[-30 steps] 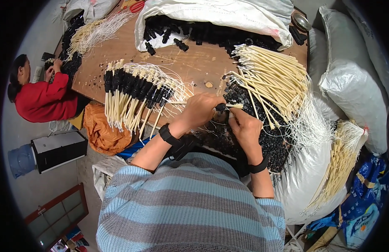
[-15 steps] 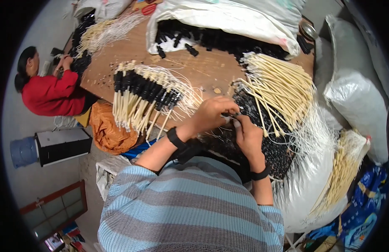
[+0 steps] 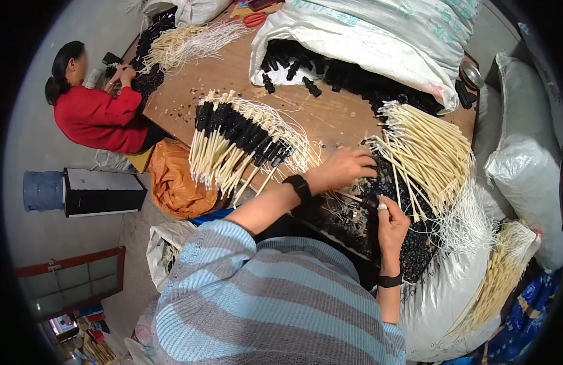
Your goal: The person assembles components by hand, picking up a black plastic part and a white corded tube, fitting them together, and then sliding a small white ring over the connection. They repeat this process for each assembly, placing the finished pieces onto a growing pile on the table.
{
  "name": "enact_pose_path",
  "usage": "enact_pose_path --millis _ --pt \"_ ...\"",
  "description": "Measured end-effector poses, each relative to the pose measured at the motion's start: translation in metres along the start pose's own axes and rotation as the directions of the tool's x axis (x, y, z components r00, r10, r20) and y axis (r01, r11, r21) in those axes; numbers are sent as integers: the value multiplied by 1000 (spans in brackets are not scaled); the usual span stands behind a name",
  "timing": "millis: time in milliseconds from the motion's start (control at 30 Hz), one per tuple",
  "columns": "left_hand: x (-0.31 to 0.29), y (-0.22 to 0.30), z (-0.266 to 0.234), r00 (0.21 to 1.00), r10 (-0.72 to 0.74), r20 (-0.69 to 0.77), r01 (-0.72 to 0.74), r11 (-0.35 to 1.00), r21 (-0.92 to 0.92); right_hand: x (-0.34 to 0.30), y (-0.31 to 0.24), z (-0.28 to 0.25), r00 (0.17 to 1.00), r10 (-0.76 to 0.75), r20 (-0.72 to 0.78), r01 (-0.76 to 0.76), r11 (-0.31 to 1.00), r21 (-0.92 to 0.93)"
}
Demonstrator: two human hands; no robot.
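Observation:
My right hand (image 3: 392,226), a light band round one finger, pinches a dark black fitting (image 3: 370,199) between thumb and fingertips. A thin cream stick (image 3: 349,195) runs leftward from that fitting. Further left and higher, my left hand (image 3: 349,166) reaches over the heap of small black pieces (image 3: 409,243) with fingers bent and apart; the thumb side is partly hidden. To its left lies a bundle of cream sticks with black fittings and white strings (image 3: 233,137). Beyond my right hand is a pile of cream sticks without black fittings (image 3: 430,152).
A white woven sack (image 3: 354,45) spills black fittings at the table's back. Full sacks (image 3: 528,146) stand on the right. At left, a person in a red top (image 3: 102,118) works beside more sticks (image 3: 178,52). An orange sack (image 3: 181,182) and a water dispenser (image 3: 105,191) stand off the table.
My hands, close together before, have moved apart: the left up over the black pieces, the right lower with the fitting. The view has shifted, so the scene sits further right and lower.

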State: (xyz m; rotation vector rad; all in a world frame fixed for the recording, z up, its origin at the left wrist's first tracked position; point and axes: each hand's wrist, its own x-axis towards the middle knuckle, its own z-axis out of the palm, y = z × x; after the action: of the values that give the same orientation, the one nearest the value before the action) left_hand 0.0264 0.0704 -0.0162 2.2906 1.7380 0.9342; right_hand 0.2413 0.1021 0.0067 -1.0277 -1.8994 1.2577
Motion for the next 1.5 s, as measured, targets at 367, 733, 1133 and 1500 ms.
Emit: enact_pose_path --millis 367,733,1133,1500 --pt "-35 -20 -44 789 -613 -44 587 772 -241 16 -3 17 938 296 181 -315 945 91" --pt "3 -54 -2 979 -205 1 204 977 -64 10 2 9 946 301 120 -312 946 90" --pt "-2 32 -6 749 -625 217 470 271 -840 23 3 17 917 385 106 -399 890 219" --pt "0 62 6 825 -479 -300 304 824 -479 16 -4 27 940 312 138 -338 800 496"
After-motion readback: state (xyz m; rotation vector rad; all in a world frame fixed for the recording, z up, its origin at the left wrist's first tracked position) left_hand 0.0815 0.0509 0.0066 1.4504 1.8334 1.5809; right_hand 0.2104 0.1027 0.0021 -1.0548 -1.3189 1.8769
